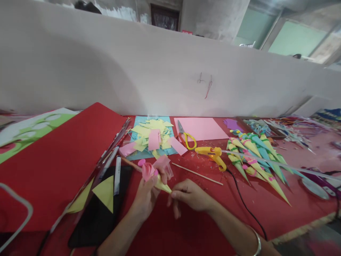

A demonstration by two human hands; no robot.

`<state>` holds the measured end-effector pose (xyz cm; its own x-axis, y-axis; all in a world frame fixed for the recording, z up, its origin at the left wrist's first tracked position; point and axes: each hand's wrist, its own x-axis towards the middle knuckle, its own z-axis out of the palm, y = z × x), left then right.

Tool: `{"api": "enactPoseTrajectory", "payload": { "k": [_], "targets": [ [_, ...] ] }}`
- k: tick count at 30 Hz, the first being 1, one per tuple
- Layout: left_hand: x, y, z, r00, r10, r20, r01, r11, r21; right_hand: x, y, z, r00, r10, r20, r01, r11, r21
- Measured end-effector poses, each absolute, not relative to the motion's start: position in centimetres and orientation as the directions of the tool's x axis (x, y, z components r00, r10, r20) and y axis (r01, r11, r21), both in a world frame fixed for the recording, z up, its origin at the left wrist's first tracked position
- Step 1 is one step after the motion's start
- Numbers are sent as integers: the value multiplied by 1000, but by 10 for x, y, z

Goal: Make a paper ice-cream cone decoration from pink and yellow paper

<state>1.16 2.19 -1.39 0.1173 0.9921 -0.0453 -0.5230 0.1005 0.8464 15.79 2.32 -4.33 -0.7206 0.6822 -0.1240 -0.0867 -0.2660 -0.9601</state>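
Note:
My left hand (146,195) is wrapped round a yellow paper cone (162,185), which points down to the right. Curled pink paper (148,172) tops the cone's wide end, with a small pink disc beside it. The thumb and index finger of my right hand (190,195) pinch the cone's narrow tip; the other fingers hang below. A thin wooden stick (197,174) lies on the table just beyond my right hand. Behind it rest a yellow glue gun (211,153) and scissors with yellow handles (189,141).
Yellow and pink paper pieces (149,128) lie on a blue sheet behind my hands. Finished-looking paper cones (262,156) are piled at right. A large red sheet (64,160), a black board (99,220) and a white marker (117,176) are at left. A white partition (160,71) stands behind.

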Motion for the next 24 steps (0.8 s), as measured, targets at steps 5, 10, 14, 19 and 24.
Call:
{"api": "enactPoseTrajectory", "payload": {
  "k": [5, 10, 14, 19, 24],
  "targets": [
    [12, 23, -15, 120, 989, -85, -535, 136, 834, 158, 23, -45, -708, 696, -121, -48, -218, -975],
    [11, 24, -14, 122, 989, -89, -559, 143, 817, 161, 23, -47, -675, 723, -147, 68, -137, -988],
    [10, 24, -16, 141, 987, -75, -589, 144, 795, 161, 22, -45, -678, 717, -159, 91, -134, -987],
    [9, 25, -17, 158, 985, -70, -598, 152, 787, 157, 21, -38, -612, 785, -96, 74, -64, -995],
    [10, 26, -16, 88, 989, -120, -603, 149, 784, 155, 21, -43, -593, 797, -117, 135, -46, -990]
  ]
}}
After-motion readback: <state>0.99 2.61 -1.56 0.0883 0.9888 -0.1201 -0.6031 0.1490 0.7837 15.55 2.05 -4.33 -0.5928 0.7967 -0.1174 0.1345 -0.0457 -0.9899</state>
